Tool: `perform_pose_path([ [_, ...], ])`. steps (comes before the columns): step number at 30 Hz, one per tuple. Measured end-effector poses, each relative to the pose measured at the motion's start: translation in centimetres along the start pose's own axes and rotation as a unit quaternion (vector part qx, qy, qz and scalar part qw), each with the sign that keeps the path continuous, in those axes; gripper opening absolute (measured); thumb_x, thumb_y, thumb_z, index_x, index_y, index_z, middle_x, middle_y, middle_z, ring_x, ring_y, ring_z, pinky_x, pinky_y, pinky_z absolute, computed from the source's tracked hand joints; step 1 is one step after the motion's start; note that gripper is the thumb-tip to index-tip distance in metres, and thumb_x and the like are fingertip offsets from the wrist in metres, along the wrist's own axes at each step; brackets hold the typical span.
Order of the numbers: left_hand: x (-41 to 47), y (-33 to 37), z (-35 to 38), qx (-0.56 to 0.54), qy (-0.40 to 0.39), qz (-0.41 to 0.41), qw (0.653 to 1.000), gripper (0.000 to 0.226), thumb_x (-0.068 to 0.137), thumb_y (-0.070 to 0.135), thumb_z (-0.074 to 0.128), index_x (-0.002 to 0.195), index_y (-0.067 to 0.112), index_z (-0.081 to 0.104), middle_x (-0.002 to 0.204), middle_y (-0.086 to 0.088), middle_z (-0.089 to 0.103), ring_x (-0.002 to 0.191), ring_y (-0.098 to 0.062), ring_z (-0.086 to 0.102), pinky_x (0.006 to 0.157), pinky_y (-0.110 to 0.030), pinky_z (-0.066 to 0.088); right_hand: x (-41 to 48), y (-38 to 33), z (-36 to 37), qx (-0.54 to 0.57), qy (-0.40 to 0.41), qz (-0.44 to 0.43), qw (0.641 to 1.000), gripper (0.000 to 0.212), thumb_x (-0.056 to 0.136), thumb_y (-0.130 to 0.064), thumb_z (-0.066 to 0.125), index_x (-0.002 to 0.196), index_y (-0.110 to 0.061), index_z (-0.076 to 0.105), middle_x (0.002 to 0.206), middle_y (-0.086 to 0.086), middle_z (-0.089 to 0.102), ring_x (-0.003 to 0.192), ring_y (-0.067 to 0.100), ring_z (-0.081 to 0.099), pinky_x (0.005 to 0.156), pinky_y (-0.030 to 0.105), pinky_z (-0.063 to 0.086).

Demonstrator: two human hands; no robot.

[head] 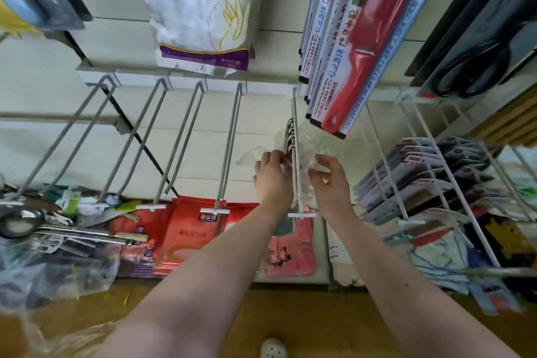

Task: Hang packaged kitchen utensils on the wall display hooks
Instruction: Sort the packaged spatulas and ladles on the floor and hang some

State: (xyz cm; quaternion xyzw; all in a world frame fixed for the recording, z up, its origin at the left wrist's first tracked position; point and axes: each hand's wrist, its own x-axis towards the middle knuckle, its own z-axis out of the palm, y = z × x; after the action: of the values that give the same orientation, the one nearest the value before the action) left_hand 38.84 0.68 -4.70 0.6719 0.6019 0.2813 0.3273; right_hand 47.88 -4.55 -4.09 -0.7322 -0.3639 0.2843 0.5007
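A crinkly clear-plastic packet of steel utensils [308, 151] sits midway along the white wire display hook [294, 113]. The left hand [273, 174] pinches its top between its fingers. The right hand [331, 183] curls beside the wrap (grip unclear). The film is probably light and slippery, so the stiff metal loops [290, 136] look the better hold.

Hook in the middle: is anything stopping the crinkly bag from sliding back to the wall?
Nothing visible blocks it. The left hand and right hand hold the clear packet on the hook; beyond the metal loops the rod is bare up to the wall.
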Motion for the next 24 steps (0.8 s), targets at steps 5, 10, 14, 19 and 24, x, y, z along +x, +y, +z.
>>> perform_pose_path([
  [5, -1.3, 0.1, -1.3, -0.099, -0.006, -0.017, 0.995, 0.014, 0.088, 0.016, 0.062, 0.100, 0.009, 0.060, 0.094, -0.003, 0.063, 0.089, -0.024, 0.058, 0.075, -0.032, 0.048, -0.7, 0.3, -0.4, -0.006, -0.001, 0.019, 1.000, 0.028, 0.094, -0.011, 0.051, 0.122, -0.019, 0.052, 0.128, 0.001, 0.050, 0.105, 0.019, 0.055, 0.090, 0.028, 0.044],
  [10, -2.7, 0.3, -2.9, -0.099, -0.048, -0.004, 0.994, 0.012, 0.088, 0.016, 0.063, 0.095, 0.011, 0.056, 0.079, 0.003, 0.058, 0.073, -0.018, 0.053, 0.065, -0.025, 0.042, -1.7, 0.0, -0.4, -0.003, -0.010, 0.034, 0.999, 0.026, 0.094, -0.011, 0.051, 0.118, -0.023, 0.050, 0.126, 0.003, 0.052, 0.100, 0.017, 0.055, 0.087, 0.027, 0.044],
  [14, -4.1, 0.1, -4.1, -0.089, -0.095, 0.013, 0.991, 0.017, 0.081, 0.000, 0.060, 0.088, 0.014, 0.053, 0.077, 0.001, 0.057, 0.072, -0.019, 0.051, 0.067, -0.025, 0.041, -2.7, -0.5, -0.7, 0.009, -0.010, 0.043, 0.999, 0.028, 0.095, -0.010, 0.049, 0.121, -0.018, 0.052, 0.123, 0.001, 0.055, 0.095, 0.015, 0.054, 0.080, 0.024, 0.040],
  [19, -6.2, -0.1, -5.0, -0.075, -0.128, 0.007, 0.989, 0.024, 0.077, 0.002, 0.070, 0.095, 0.011, 0.058, 0.085, -0.004, 0.063, 0.081, -0.025, 0.059, 0.070, -0.027, 0.044, -4.2, -0.6, -1.2, 0.025, 0.000, 0.041, 0.999, 0.027, 0.095, -0.001, 0.040, 0.113, -0.016, 0.055, 0.104, -0.003, 0.058, 0.094, 0.016, 0.054, 0.081, 0.025, 0.040],
  [24, -8.2, -0.5, -6.1, -0.120, -0.166, 0.021, 0.979, 0.029, 0.072, 0.014, 0.079, 0.085, 0.016, 0.054, 0.082, -0.006, 0.068, 0.078, -0.026, 0.064, 0.079, -0.040, 0.053, -5.8, -1.1, -1.8, 0.012, -0.015, 0.064, 0.998, 0.038, 0.092, 0.006, 0.031, 0.104, -0.022, 0.053, 0.099, 0.001, 0.060, 0.087, 0.019, 0.055, 0.075, 0.027, 0.043],
])
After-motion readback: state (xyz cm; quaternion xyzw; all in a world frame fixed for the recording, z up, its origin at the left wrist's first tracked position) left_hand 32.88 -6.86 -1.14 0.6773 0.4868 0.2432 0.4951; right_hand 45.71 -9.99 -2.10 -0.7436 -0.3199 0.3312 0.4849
